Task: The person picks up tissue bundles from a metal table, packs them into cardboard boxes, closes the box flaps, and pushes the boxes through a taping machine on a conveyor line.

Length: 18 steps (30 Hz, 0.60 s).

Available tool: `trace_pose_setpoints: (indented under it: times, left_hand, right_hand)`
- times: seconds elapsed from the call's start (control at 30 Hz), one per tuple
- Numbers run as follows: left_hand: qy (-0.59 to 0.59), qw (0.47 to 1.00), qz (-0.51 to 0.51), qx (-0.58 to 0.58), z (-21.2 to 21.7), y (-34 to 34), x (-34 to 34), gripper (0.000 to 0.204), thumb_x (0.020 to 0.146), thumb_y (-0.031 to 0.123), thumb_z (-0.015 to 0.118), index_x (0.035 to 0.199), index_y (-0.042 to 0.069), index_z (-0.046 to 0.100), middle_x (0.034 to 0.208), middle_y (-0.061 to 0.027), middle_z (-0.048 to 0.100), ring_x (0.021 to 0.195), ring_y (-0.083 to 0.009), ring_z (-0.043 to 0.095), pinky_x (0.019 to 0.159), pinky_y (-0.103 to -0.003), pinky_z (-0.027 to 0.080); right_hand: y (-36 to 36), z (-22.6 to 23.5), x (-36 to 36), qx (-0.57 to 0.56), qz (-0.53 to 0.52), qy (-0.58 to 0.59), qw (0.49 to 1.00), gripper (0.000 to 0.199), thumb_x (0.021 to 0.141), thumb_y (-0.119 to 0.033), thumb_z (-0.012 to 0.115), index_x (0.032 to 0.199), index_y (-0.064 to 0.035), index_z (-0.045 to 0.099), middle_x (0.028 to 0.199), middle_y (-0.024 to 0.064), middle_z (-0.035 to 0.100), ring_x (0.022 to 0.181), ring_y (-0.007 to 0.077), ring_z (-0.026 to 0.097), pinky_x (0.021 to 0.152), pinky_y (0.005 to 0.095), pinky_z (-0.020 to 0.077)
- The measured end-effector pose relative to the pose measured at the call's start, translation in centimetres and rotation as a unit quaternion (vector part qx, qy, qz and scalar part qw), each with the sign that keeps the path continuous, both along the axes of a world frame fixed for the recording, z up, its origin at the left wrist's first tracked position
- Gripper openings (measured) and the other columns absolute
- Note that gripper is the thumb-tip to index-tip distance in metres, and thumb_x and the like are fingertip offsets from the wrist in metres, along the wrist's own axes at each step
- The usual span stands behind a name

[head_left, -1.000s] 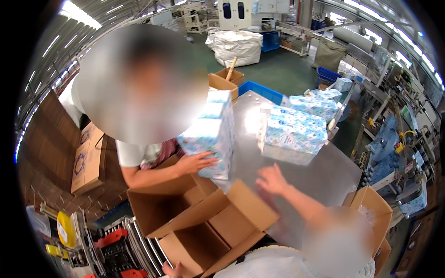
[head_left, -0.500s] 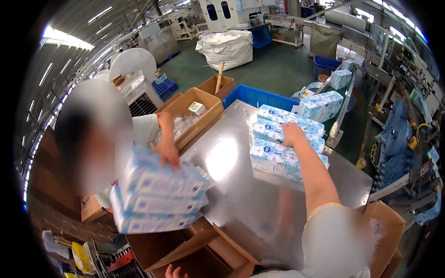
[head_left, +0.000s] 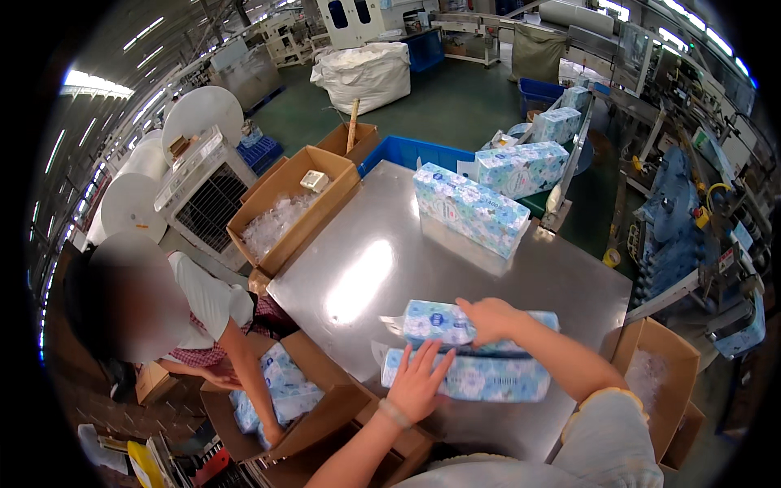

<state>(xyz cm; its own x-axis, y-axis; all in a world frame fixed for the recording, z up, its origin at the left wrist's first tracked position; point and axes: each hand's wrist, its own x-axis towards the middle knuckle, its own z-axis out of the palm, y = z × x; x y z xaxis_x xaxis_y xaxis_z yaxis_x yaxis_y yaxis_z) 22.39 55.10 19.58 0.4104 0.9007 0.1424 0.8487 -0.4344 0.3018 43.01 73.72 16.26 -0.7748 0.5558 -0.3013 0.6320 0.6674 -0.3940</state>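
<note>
The person's left hand (head_left: 416,382) lies flat with fingers spread wide, palm pressed against the near end of a lower tissue pack (head_left: 480,378), a long soft bundle in pale blue and white wrap lying on its side. The right hand (head_left: 486,319) rests on top of an upper tissue pack (head_left: 439,323) of the same kind, fingers loosely curved over it, palm down; whether it truly grips is hard to tell. The upper pack sits directly on the lower one, and both lie at the near edge of a shiny steel table (head_left: 366,268), just in front of the person's body.

Farther across the table, well apart from the hands, stands a larger block of tissue packs (head_left: 470,209) in the same blue and white pattern. Beyond it, off the table's far edge, another block of packs (head_left: 521,168) rests beside a blue plastic crate (head_left: 407,152).

To the left, below the table edge, a co-worker (head_left: 195,305) in a white top bends over an open cardboard box (head_left: 325,407) and reaches in among blue and white packs. Behind the co-worker, an open brown carton (head_left: 293,207) holds clear plastic wrap. At right, another open cardboard carton (head_left: 659,374) stands near the table corner.
</note>
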Motion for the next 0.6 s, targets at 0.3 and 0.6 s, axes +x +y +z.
trace_pose_setpoints:
  times: [0.3,0.6]
  left_hand:
    - [0.118,0.976,-0.183,-0.014,-0.8,-2.0,0.5,0.059,0.067,0.012,0.074,0.121,0.0,0.054,0.107,-0.0132,0.057,0.106,-0.0317,0.055,0.096,-0.04,0.043]
    - [-0.101,0.957,0.249,0.106,8.7,-23.3,-14.4,0.07,0.065,0.022,0.083,0.123,-0.001,0.052,0.11,-0.0195,0.057,0.101,-0.0408,0.053,0.087,-0.048,0.043]
  right_hand:
    - [-9.1,0.7,5.0,0.128,-0.135,-0.066,0.98,0.12,0.068,-0.037,0.087,0.162,-0.0157,0.015,0.111,0.0206,0.06,0.103,0.0426,0.061,0.09,0.0458,0.0505]
    - [-13.1,-2.4,3.0,-0.613,-0.482,0.455,0.43,0.054,0.097,-0.032,0.065,0.139,-0.0005,0.052,0.135,0.0167,0.062,0.122,0.0323,0.062,0.107,0.0456,0.0478]
